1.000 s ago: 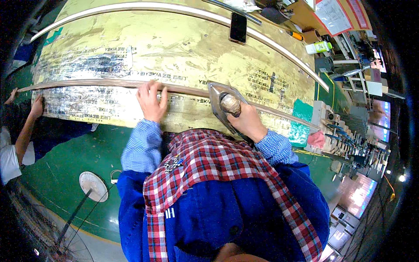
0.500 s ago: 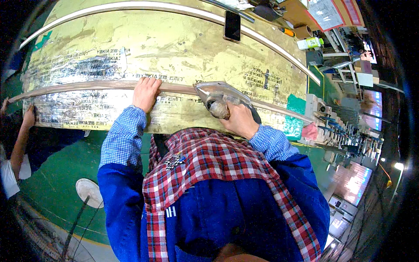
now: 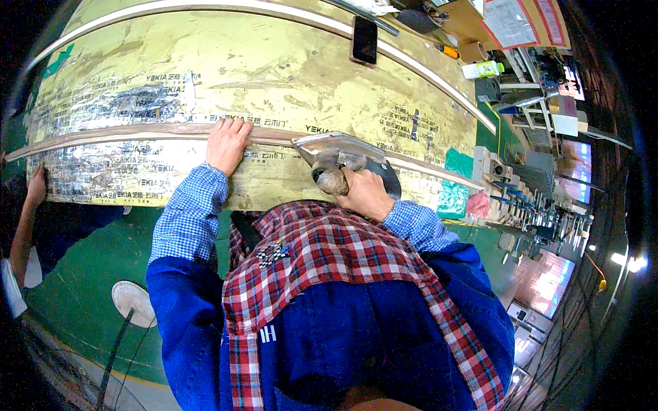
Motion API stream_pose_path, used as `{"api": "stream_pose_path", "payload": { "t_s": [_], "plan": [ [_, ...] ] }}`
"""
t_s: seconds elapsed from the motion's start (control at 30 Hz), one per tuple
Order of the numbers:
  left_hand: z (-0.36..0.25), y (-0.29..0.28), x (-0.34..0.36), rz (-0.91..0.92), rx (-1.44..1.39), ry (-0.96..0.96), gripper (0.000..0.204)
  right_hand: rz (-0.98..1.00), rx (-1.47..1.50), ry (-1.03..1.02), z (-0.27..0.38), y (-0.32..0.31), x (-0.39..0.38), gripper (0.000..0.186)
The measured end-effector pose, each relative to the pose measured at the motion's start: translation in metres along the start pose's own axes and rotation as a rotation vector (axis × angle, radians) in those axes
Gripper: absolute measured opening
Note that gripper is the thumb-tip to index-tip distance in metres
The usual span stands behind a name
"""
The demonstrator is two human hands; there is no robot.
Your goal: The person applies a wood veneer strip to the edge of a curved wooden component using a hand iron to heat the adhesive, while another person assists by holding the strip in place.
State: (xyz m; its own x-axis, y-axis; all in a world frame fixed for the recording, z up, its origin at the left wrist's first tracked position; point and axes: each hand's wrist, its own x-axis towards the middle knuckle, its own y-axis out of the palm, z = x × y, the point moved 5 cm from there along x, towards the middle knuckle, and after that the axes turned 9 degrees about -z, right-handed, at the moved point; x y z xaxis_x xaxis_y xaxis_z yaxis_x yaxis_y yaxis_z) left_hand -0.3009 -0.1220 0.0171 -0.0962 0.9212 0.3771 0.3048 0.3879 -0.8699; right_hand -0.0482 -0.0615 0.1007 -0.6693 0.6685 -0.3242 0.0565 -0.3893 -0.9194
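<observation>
A long narrow wooden strip (image 3: 123, 132) runs crosswise over the yellow, foil-patched board on the bench (image 3: 274, 75). My left hand (image 3: 228, 145) has its fingers curled over the strip, left of centre. My right hand (image 3: 363, 194) grips the wrapped handle of a metal electric iron (image 3: 343, 147), which lies across the strip at right of centre, tip pointing left. The strip continues rightward beyond the iron, over a green sheet (image 3: 455, 175).
A white strip (image 3: 137, 8) and black phone (image 3: 363, 40) lie along the back. Cardboard (image 3: 548, 27), a bottle (image 3: 483, 69) and racks of tools (image 3: 534, 198) are at right. Another person's hand (image 3: 35, 183) is at the board's left end. A round stand (image 3: 133, 301) stands on the floor.
The iron has turned so its tip points left and has slid slightly leftward with my right hand. My left hand's fingers, spread earlier, are now together over the strip. The view has shifted slightly.
</observation>
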Motion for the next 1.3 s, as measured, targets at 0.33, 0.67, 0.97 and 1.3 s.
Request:
{"api": "stream_pose_path", "payload": {
  "t_s": [0.33, 0.67, 0.97, 1.3],
  "plan": [
    [-0.002, 0.0, 0.002, -0.022, 0.011, 0.015, 0.025, 0.045, -0.032, -0.069, 0.007, 0.011, 0.003, 0.041],
    [0.002, 0.008, -0.001, 0.008, 0.033, -0.011, 0.036, 0.081, -0.026, -0.074, 0.013, 0.017, 0.004, 0.041],
    [0.004, 0.006, 0.002, 0.011, 0.007, -0.015, 0.036, 0.136, -0.01, -0.023, 0.016, 0.016, 0.008, 0.042],
    [0.006, 0.009, 0.001, 0.032, -0.006, -0.022, 0.039, 0.181, -0.064, -0.029, 0.017, 0.025, 0.013, 0.045]
  ]
}}
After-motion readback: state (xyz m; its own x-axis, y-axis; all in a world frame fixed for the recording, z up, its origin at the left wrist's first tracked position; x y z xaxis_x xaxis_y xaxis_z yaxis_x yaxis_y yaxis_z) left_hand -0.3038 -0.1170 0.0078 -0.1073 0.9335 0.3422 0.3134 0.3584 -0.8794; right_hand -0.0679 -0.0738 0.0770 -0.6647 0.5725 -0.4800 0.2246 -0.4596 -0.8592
